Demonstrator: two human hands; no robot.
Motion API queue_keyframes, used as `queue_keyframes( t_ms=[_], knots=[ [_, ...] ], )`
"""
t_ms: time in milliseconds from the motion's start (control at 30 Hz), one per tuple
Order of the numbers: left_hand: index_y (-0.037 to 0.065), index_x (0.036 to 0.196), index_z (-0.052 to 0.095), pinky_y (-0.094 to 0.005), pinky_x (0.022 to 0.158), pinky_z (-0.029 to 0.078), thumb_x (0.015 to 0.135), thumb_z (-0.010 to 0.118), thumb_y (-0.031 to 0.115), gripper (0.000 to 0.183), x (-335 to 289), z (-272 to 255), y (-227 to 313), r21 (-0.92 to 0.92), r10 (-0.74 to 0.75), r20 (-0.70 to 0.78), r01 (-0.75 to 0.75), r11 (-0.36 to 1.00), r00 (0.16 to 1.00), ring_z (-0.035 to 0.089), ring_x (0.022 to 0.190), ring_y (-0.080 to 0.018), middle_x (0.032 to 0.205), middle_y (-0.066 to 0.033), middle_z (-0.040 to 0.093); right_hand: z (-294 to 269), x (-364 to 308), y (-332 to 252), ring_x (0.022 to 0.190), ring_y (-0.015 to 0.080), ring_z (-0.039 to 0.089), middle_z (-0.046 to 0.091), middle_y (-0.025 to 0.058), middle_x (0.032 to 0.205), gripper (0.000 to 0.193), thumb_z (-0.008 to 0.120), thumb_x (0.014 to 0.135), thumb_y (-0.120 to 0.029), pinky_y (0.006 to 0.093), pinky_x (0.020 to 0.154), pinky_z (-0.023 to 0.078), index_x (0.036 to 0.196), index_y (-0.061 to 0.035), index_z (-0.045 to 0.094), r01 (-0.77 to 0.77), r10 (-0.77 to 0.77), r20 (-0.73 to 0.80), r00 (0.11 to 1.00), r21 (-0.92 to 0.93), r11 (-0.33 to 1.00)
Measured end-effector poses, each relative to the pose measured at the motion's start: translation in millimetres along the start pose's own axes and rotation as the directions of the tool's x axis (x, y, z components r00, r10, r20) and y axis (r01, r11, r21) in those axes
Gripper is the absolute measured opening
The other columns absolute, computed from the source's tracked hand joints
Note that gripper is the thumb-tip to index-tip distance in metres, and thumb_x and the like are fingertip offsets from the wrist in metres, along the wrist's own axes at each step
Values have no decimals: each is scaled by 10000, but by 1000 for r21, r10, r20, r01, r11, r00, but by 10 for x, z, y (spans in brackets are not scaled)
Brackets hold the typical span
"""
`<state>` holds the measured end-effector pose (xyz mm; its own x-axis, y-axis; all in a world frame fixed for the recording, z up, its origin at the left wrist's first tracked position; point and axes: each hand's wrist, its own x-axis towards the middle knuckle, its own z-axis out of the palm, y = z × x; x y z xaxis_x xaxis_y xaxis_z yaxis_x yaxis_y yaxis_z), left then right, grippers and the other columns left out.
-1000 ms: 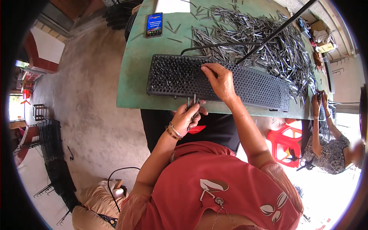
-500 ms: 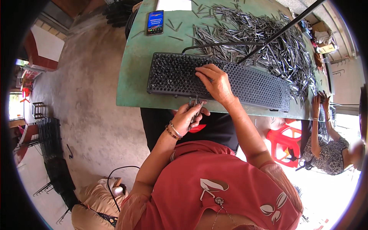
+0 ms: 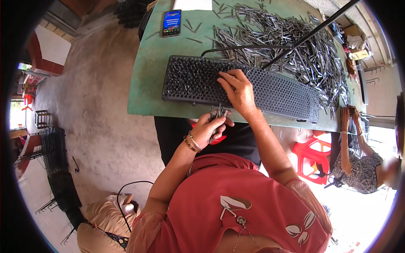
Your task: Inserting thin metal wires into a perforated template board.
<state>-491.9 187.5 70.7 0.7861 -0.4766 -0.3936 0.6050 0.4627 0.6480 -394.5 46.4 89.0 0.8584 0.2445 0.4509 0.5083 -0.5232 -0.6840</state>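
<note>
A long black tray (image 3: 287,96) full of round holes lies along the near edge of the green table (image 3: 145,80). Dark slender metal pieces (image 3: 190,78) stand packed in its left part, while the holes to the right are bare. My right hand (image 3: 241,93) is over the tray's middle, beside the filled holes, with thumb and fingers pinched together; what is between the fingertips is hidden. Just in front of the tray, my left hand (image 3: 207,128) is closed around a bunch of thin metal strips (image 3: 219,110), their ends sticking up past the fingers.
A big heap of loose metal strips (image 3: 270,36) spreads behind the tray. A black rod (image 3: 314,33) slants over it. A phone (image 3: 171,23) and white paper (image 3: 193,4) lie at the far left. At right are another person's hands (image 3: 351,116) and a red stool (image 3: 311,156).
My left hand has shifted slightly right and up with the metal strips, closer to the tray. My right hand has barely moved and stays pinched over the tray.
</note>
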Motion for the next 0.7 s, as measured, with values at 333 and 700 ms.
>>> queue_keyframes(
  t_ms=[333,700],
  knots=[
    [40,1193,517,-166,460,366,965,486,220,292,-32,-32,93,-58,110,82,-105,993,991,464,621,-33,939,-79,624,-287,-111,-136,670,86,549,608,45,778,241,671,865,-220,241,589,440,895,18,683,-464,240,521,819,355,812],
    [34,1193,504,-169,446,337,947,515,199,296,-9,-98,-34,-89,60,25,-58,994,998,439,591,-32,915,-75,617,-209,29,-157,690,67,523,616,26,782,141,661,863,-117,225,607,426,889,22,667,-277,282,30,959,310,909]
  ],
)
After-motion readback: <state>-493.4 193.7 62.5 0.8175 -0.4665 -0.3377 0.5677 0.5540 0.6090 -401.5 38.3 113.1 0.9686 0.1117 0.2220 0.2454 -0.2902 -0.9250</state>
